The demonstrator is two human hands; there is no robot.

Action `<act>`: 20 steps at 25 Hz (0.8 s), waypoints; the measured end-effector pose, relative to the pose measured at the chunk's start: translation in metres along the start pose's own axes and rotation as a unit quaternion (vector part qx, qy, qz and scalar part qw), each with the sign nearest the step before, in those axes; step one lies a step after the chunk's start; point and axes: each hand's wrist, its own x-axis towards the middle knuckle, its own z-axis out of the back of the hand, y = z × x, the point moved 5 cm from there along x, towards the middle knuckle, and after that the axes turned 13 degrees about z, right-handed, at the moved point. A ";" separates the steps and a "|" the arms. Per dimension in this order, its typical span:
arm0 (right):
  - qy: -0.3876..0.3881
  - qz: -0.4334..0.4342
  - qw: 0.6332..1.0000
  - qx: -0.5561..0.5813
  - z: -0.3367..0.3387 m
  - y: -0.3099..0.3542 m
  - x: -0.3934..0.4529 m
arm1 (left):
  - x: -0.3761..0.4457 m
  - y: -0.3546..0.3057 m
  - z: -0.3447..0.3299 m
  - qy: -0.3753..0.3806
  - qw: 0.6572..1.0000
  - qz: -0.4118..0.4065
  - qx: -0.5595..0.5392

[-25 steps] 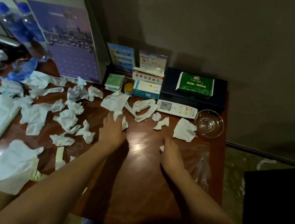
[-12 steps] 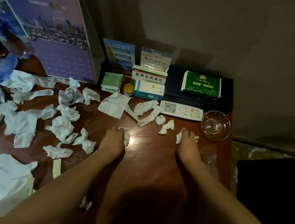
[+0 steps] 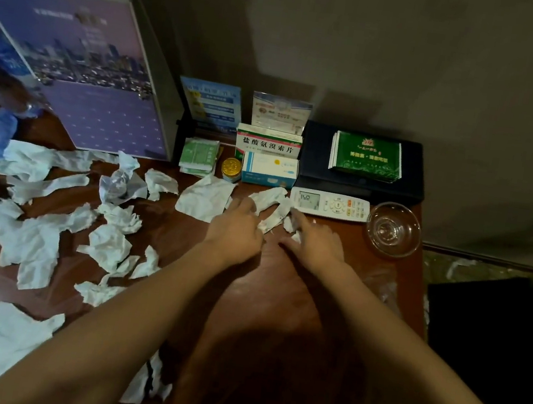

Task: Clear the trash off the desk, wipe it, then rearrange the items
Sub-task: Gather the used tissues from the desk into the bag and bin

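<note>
Torn and crumpled white tissue scraps [image 3: 108, 244] litter the left half of the brown desk [image 3: 280, 289]. A few more tissue scraps [image 3: 271, 207] lie in front of the white remote [image 3: 329, 204]. My left hand [image 3: 237, 232] is on these, its fingers curled round a crumpled piece. My right hand [image 3: 316, 243] is close beside it, holding white tissue under its palm. Its forefinger reaches onto a small scrap next to the remote.
Along the back stand medicine boxes [image 3: 269, 157], a yellow-lidded jar [image 3: 231, 169], green sachets [image 3: 198, 154] and a green packet [image 3: 366, 154] on a dark box [image 3: 411, 188]. A glass bowl [image 3: 393, 228] sits at the right edge. A purple board [image 3: 98, 75] leans at left.
Both hands moved forward and together, from the mid desk to the scraps by the remote. The right hand picked up the tissue piece beside the bowl on the way.
</note>
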 end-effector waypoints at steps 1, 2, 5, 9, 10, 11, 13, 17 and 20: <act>0.025 -0.002 0.999 -0.021 -0.005 -0.002 0.001 | 0.006 -0.003 0.002 -0.003 1.000 -0.002 0.013; 0.033 -0.009 0.999 -0.020 -0.011 -0.004 0.001 | 0.013 -0.004 0.002 0.000 1.000 -0.004 0.022; -0.009 -0.021 0.999 0.035 -0.024 -0.008 -0.010 | 0.026 -0.004 -0.012 0.047 0.998 -0.003 0.044; -0.050 -0.023 0.996 0.076 -0.039 -0.012 -0.026 | 0.031 0.001 -0.035 0.077 0.994 -0.015 0.074; -0.062 -0.027 0.993 0.098 -0.041 -0.013 -0.029 | 0.030 0.002 -0.039 0.072 0.993 -0.030 0.088; -0.076 -0.041 0.988 0.125 -0.042 -0.014 -0.031 | 0.029 0.002 -0.042 0.065 0.992 -0.046 0.097; -0.098 -0.069 0.979 0.164 -0.040 -0.016 -0.034 | 0.024 0.000 -0.047 0.046 0.992 -0.075 0.094; -0.093 -0.068 0.981 0.153 -0.035 -0.012 -0.034 | 0.017 -0.003 -0.048 0.033 0.997 -0.062 0.027; -0.110 -0.110 0.965 0.211 -0.035 -0.013 -0.038 | 0.018 -0.005 -0.045 0.040 0.998 -0.030 -0.025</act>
